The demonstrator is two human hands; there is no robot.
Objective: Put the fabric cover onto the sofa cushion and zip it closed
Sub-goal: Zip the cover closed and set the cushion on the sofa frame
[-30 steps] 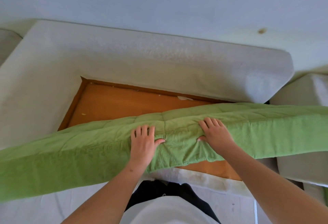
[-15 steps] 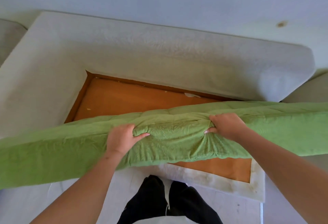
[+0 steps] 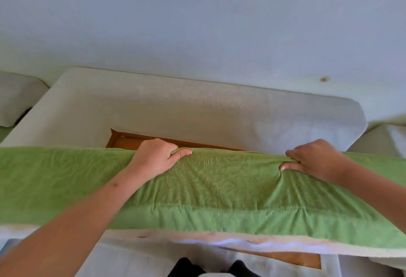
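Gripping the upper edge of the green fabric cover (image 3: 219,188), the left hand (image 3: 153,159) and right hand (image 3: 316,160) each curl their fingers over the far side, with the thumb pinching a fold on the near face. The cover encloses the sofa cushion (image 3: 66,188), which spans the full view. The cushion is judged bulky, light and soft, since the cloth creases under the grip. Take hold of the padding through the cloth, not of loose cloth alone. A pale strip (image 3: 252,242) runs below the cushion; what it is cannot be told. Behind the cushion are the wooden seat base (image 3: 129,142) and, beyond it, the grey backrest (image 3: 197,109). No zip is visible.
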